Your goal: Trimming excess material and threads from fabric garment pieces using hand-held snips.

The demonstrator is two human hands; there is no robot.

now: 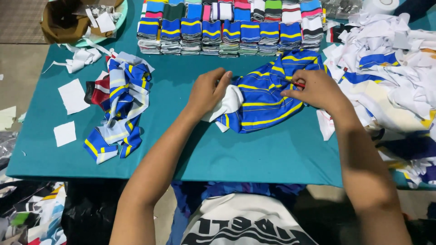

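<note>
Striped blue fabric [265, 97] under both hands [206, 93], fingers curled.

Ribbed knit cloth piece [265, 102] (blue, yellow-striped), matt teal tablecloth [254, 152], paper squares [72, 96]

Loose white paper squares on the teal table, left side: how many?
2. The larger white square lies near the left edge beside the blue-and-yellow striped fabric pile; the smaller white square lies below it. More may be hidden under fabric.
</note>
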